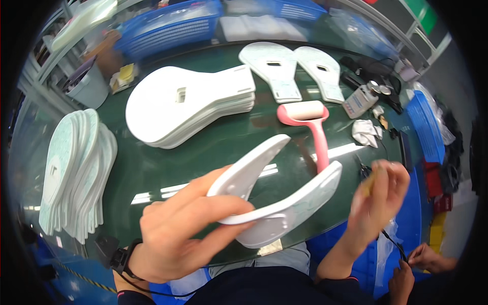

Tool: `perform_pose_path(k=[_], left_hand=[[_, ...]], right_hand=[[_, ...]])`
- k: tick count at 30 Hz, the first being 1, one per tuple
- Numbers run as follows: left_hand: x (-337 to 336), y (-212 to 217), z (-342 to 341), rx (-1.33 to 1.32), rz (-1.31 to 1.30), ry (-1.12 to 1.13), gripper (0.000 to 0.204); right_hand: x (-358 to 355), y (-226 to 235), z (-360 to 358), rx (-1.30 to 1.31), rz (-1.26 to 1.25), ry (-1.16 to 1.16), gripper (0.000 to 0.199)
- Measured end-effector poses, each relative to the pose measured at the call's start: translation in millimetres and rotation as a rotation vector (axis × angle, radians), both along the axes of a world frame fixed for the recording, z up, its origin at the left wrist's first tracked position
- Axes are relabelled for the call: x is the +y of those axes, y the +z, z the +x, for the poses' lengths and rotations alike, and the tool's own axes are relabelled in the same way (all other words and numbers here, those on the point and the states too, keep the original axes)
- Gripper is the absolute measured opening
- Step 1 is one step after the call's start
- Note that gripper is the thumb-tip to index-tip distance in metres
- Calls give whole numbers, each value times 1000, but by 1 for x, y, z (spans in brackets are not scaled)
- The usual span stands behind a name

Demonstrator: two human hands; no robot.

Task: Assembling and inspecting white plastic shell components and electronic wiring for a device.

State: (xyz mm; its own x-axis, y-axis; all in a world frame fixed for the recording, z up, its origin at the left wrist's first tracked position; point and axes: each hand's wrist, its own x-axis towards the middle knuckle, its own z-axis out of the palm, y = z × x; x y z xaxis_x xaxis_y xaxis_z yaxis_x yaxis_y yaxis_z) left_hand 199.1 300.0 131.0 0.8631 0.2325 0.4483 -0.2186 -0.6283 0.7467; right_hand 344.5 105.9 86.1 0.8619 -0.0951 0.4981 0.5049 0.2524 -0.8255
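Observation:
My left hand (185, 231) grips a white curved plastic piece (290, 217), its thumb and fingers closed at the bend. The piece has two tapering arms that open up and to the right, with a pale marbled pattern on the outer side. My right hand (382, 195) is raised to the right of it, apart from it, fingers pinched and smeared by motion. Something small and yellowish shows at its fingertips, too blurred to name. Beyond the piece lies a pink-handled lint roller (319, 137) with a white roll.
A stack of white paddle-shaped panels (190, 99) stands on the green table (168, 175). Leaning patterned panels (76, 173) are at left, two more panels (272, 66) at the back. A bottle (360, 101) and crumpled white cloth (366, 133) lie right. Another person's hands (414, 267) show lower right.

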Motion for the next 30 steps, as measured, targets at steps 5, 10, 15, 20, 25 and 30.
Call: perform_pose_path(k=[5,10,15,20,25,30], left_hand=[[-3,2,-1,28,23,2,29],[-4,4,-1,40,35,13,32],[-6,6,-1,67,45,-36,31],[-6,2,-6,104,1,-7,31],[-6,2,-6,126,-5,-29,30],[-7,2,-5,114,-11,-47,30]], right_hand=[[28,19,-47,-107,64,697,31],[48,19,-59,-54,57,704,16],[55,17,-60,-280,-49,598,23],[51,26,-47,-330,-259,820,36],[49,28,-41,-356,-279,939,44],[50,26,-46,-346,-272,852,43]])
